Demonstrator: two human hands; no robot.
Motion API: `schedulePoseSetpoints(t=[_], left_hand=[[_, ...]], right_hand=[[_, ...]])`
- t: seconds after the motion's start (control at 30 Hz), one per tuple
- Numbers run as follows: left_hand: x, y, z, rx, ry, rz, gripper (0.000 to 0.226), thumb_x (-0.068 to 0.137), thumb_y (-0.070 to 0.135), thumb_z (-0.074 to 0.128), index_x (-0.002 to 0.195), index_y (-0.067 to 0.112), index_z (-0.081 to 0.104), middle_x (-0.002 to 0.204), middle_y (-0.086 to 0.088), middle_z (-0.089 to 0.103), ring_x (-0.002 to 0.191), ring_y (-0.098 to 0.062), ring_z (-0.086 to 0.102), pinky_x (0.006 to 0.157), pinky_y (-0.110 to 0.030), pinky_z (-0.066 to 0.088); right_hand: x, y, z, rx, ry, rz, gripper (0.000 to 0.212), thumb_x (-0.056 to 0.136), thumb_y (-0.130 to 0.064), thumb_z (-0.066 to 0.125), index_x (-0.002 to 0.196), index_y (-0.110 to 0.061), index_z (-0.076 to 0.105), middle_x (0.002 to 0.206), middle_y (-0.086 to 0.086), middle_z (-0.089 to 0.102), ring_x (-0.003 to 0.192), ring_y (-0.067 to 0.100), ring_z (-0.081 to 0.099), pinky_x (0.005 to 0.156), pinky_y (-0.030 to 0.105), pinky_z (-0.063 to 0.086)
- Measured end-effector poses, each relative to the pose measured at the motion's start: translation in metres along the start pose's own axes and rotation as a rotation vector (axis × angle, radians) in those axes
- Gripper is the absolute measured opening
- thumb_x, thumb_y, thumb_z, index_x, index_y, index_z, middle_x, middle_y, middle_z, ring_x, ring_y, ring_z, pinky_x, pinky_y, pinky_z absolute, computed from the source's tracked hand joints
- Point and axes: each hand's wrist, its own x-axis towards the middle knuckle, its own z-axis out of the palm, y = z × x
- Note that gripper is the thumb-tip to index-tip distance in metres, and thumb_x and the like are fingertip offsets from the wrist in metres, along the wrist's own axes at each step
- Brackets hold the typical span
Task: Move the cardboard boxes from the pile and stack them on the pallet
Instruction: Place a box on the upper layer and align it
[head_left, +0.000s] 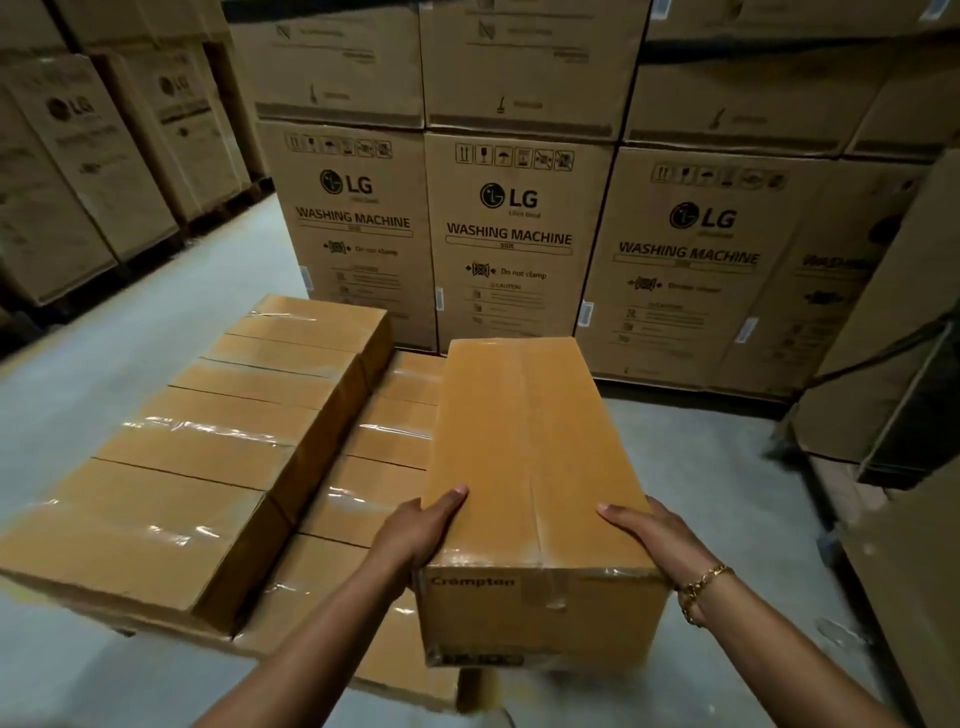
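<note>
Box up and carried, hanging over the right side of the stack!

Placing step, by the look of it: the long carton was held lengthways above the stack's lower right-hand row, level with the taller left tier, nothing set down yet. The left hand clamped the near left edge, thumb on top, its fingers hidden down the side. The right hand gripped the opposite edge the same way, a bracelet on its wrist. Next move probably called for lowering it square onto that low row, tight against the taller tier, fingers clear underneath. The pallet beneath the stack couldn't be made out. Washing machine cartons stood behind the stack.
</note>
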Motion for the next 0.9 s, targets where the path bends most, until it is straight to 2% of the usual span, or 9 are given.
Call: schedulePoseSetpoints(t=[0.13,0.3,0.4,0.47,0.6,0.7,0.77,0.83,0.9], left_hand=[[0.046,0.031,0.033,0.029,-0.021,-0.015,0.063,0.082,0.078,0.057,0.111,0.022,0.06,0.103,-0.001,0.071,0.093,-0.023,0.069,0.089,-0.045,0.058],[0.092,0.07,0.071,0.024,-0.027,-0.079,0.068,0.08,0.081,0.057,0.114,0.022,0.061,0.103,0.0,0.071,0.093,-0.022,0.069,0.09,-0.045,0.057],[0.115,0.095,0.091,0.03,-0.026,-0.113,0.081,0.07,0.088,0.056,0.117,0.023,0.064,0.103,0.001,0.073,0.092,-0.022,0.07,0.089,-0.045,0.058],[0.134,0.114,0.107,0.035,-0.017,-0.12,0.08,0.072,0.087,0.056,0.117,0.022,0.064,0.103,0.0,0.073,0.091,-0.022,0.07,0.088,-0.044,0.058],[0.174,0.157,0.145,0.008,0.04,-0.129,0.079,0.082,0.079,0.057,0.128,0.015,0.061,0.1,0.002,0.069,0.088,-0.02,0.069,0.087,-0.04,0.058],[0.204,0.19,0.179,-0.009,0.077,-0.151,0.081,0.088,0.072,0.055,0.139,0.009,0.052,0.091,0.008,0.057,0.084,-0.014,0.061,0.083,-0.033,0.053],[0.223,0.213,0.202,-0.037,0.103,-0.171,0.088,0.085,0.077,0.054,0.141,0.009,0.051,0.103,0.003,0.064,0.094,-0.018,0.065,0.091,-0.037,0.055],[0.239,0.235,0.221,-0.049,0.131,-0.199,0.099,0.08,0.084,0.052,0.145,0.01,0.047,0.127,-0.007,0.065,0.107,-0.025,0.066,0.097,-0.042,0.054],[0.255,0.251,0.237,-0.081,0.15,-0.218,0.111,0.07,0.093,0.049,0.145,0.012,0.049,0.134,-0.008,0.064,0.111,-0.026,0.065,0.099,-0.042,0.052]], right_hand=[[0.061,-0.01,-0.03,-0.003,0.0,0.014,0.04,0.084,-0.039,0.078,0.12,-0.025,0.065,0.106,-0.004,0.076,0.098,0.019,0.072,0.086,0.036,0.055],[0.128,-0.026,-0.067,-0.016,-0.02,0.069,0.044,0.085,-0.039,0.077,0.123,-0.022,0.063,0.108,0.002,0.074,0.098,0.025,0.07,0.094,0.044,0.055],[0.161,-0.037,-0.09,-0.011,-0.05,0.094,0.04,0.085,-0.041,0.076,0.119,-0.025,0.063,0.106,0.001,0.075,0.098,0.025,0.07,0.096,0.045,0.054],[0.19,-0.047,-0.107,-0.031,-0.066,0.096,0.041,0.084,-0.044,0.076,0.119,-0.027,0.061,0.109,0.0,0.073,0.102,0.025,0.069,0.098,0.046,0.053],[0.261,-0.067,-0.143,-0.053,-0.116,0.09,0.041,0.087,-0.04,0.073,0.122,-0.024,0.061,0.107,0.002,0.073,0.098,0.025,0.069,0.084,0.037,0.055],[0.318,-0.084,-0.176,-0.087,-0.158,0.076,0.041,0.088,-0.041,0.073,0.123,-0.024,0.06,0.106,0.002,0.072,0.096,0.024,0.069,0.073,0.033,0.053],[0.358,-0.098,-0.199,-0.126,-0.186,0.071,0.045,0.087,-0.043,0.073,0.126,-0.024,0.059,0.107,0.001,0.071,0.096,0.024,0.068,0.072,0.032,0.052],[0.393,-0.112,-0.221,-0.167,-0.225,0.075,0.048,0.087,-0.045,0.072,0.128,-0.025,0.057,0.108,0.0,0.07,0.097,0.024,0.067,0.071,0.032,0.052],[0.425,-0.129,-0.237,-0.194,-0.275,0.072,0.047,0.087,-0.046,0.072,0.127,-0.028,0.056,0.109,0.002,0.07,0.097,0.025,0.067,0.067,0.033,0.052]])
